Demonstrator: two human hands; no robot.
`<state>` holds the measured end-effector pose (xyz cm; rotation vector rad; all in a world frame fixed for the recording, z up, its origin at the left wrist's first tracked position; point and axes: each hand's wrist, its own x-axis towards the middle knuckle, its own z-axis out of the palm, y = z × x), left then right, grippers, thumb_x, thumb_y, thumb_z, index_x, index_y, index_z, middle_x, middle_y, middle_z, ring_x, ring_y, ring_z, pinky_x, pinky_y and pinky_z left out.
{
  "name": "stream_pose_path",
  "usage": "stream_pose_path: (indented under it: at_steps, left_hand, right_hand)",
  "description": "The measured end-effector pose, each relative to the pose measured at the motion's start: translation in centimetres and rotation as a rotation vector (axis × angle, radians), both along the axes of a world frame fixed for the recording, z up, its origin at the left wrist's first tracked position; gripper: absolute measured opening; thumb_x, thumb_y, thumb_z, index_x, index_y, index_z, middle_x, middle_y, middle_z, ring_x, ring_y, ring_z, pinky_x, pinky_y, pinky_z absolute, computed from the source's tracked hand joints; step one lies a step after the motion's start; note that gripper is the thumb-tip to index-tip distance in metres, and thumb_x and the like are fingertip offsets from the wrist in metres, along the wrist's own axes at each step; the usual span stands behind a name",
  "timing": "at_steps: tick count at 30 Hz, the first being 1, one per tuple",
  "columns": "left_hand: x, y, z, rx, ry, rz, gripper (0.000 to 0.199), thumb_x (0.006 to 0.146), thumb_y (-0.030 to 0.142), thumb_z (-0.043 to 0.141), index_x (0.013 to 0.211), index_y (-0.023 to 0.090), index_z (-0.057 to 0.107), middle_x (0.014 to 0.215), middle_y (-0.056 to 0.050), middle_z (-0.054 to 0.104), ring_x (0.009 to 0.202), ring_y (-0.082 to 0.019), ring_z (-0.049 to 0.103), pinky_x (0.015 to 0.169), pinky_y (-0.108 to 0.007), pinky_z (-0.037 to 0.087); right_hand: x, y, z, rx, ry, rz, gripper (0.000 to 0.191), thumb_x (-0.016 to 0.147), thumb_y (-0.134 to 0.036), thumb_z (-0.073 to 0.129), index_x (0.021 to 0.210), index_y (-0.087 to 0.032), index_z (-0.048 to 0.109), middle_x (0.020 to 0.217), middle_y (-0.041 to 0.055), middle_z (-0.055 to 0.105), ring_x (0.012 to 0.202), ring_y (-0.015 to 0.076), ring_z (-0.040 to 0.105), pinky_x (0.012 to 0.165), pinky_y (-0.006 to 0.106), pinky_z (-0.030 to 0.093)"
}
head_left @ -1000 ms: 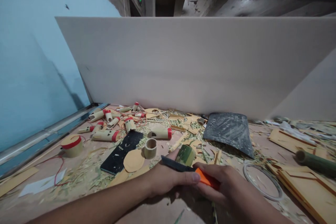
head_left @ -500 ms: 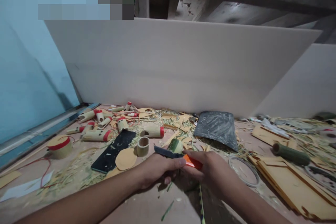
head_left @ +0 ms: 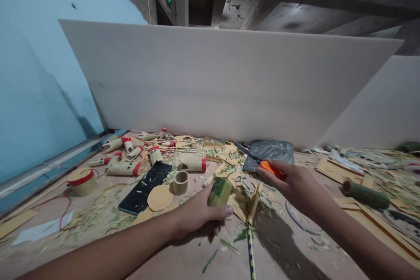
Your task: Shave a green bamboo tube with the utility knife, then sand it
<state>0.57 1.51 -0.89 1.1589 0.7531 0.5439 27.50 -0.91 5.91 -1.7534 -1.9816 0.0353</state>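
Observation:
A short green bamboo tube, partly peeled to pale streaks, is gripped in my left hand low over the table. My right hand is closed around the orange handle of a knife. Its dark blade points up and left, in front of a grey scuffed sheet, apart from the tube. Just left of the tube stand a pale bamboo ring and a flat round tan piece. A patterned strip runs down the table between my arms.
Bamboo tubes with red ends lie at the left among red cords and shavings. A black phone rests near them. To the right are a clear ring, tan panels and a dark green bamboo tube. A white board stands behind.
My right hand has carried the knife away from my left hand, up and to the right. The bamboo tube in my left hand now shows more fully.

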Motion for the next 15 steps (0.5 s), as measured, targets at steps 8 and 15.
stream_pose_path:
  at_steps: [8, 15]
  left_hand:
    - [-0.3, 0.3, 0.8, -0.150, -0.089, 0.036, 0.067, 0.070, 0.040, 0.089, 0.123, 0.018, 0.053, 0.095, -0.005, 0.074, 0.074, -0.018, 0.072, 0.077, -0.036, 0.059]
    - [-0.3, 0.8, 0.3, -0.161, -0.144, 0.128, 0.054, 0.069, 0.041, 0.087, 0.109, 0.016, 0.061, 0.092, -0.007, 0.073, 0.081, -0.019, 0.071, 0.075, -0.032, 0.058]
  right_hand:
    - [-4.4, 2.1, -0.5, -0.020, 0.019, 0.263, 0.034, 0.106, -0.049, 0.047, 0.083, -0.025, 0.053, 0.069, -0.0017, 0.059, 0.061, 0.0172, 0.052, 0.061, 0.028, 0.033]
    - [-5.1, 3.7, 1.1, -0.061, -0.006, 0.410, 0.032, 0.105, -0.048, 0.050, 0.083, -0.025, 0.050, 0.069, -0.0029, 0.055, 0.061, 0.0161, 0.047, 0.060, 0.028, 0.032]
